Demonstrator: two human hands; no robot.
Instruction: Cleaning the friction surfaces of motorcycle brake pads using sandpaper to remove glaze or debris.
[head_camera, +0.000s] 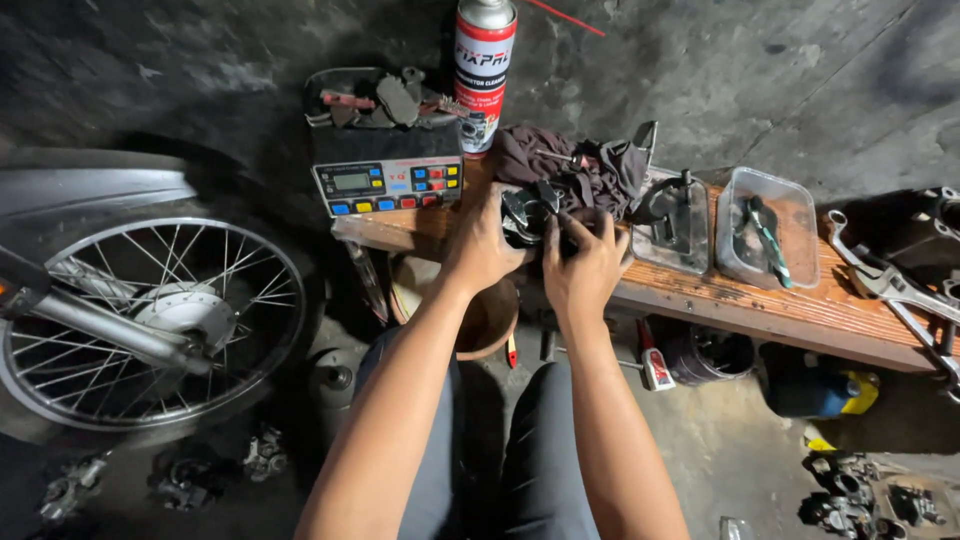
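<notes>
Hands gripping metal part, bench edge

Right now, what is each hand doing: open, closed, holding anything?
Left hand: closed around the small dark metal engine part on the wooden bench.
Right hand: gripping the same part, fingers curled.

A big wheel sits at nine o'clock. A spray can stands at twelve. A clear tub sits at two.
</notes>
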